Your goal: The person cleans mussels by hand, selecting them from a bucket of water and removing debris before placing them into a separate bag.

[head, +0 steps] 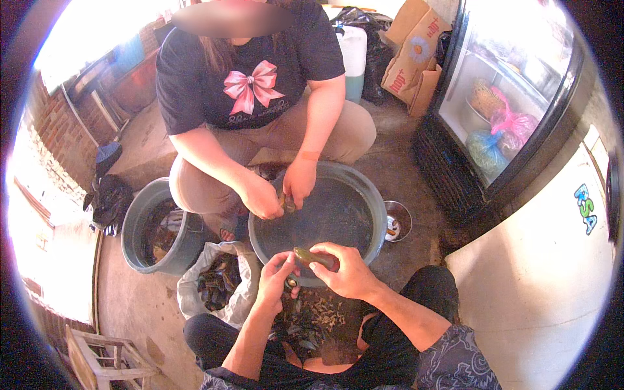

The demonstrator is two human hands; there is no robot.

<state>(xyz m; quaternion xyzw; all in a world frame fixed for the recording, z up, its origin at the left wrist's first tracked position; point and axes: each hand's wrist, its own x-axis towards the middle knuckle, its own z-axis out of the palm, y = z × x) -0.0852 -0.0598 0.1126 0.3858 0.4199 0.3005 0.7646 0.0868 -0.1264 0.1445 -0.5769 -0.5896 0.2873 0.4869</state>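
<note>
My right hand (343, 270) grips a green-brown mussel (316, 258) above the near rim of a wide grey plastic basin (380, 214). Close to the mussel's pointed end are the thumb and forefinger of my left hand (275, 280). A small dark object with a pale round spot (291, 282) shows at its curled fingers; whether it is held or worn is unclear. Dark, murky contents (336, 209) fill the basin. Below my hands, dark shells and tan scraps (317, 314) lie between my legs. An open white sack (187, 292) of dark mussels (217, 282) stands at the left.
Opposite me a person (248, 97) squats, both hands holding a small shell (289, 202) over the basin. A grey bucket (129, 243) stands left, a metal bowl (409, 226) right of the basin. A glass-door fridge (438, 161) is at right, a wooden stool (109, 373) lower left.
</note>
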